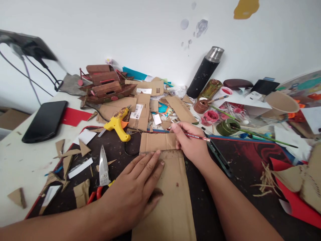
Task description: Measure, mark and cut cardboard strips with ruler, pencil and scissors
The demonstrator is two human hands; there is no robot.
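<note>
A long piece of brown cardboard [173, 197] lies lengthwise in front of me on the dark mat. My left hand [137, 180] is pressed flat on its left side, fingers stretched out, tips along a thin darker line or strip that crosses the cardboard. My right hand [189, 144] grips a red pencil [195, 136] near the cardboard's far right edge, with the side of the hand resting there. Just right of that hand lies a long dark green tool [220, 159], partly hidden by the forearm. Scissors [103, 170] with red handles lie left of my left hand, their handles partly covered.
A yellow glue gun [117, 124], cardboard scraps [67, 162] and a black phone [45, 120] are on the left. Model boats [107, 83] stand behind. A black flask [205, 72] and paint jars [210, 117] with brushes line the back right. Red paper [298, 197] lies far right.
</note>
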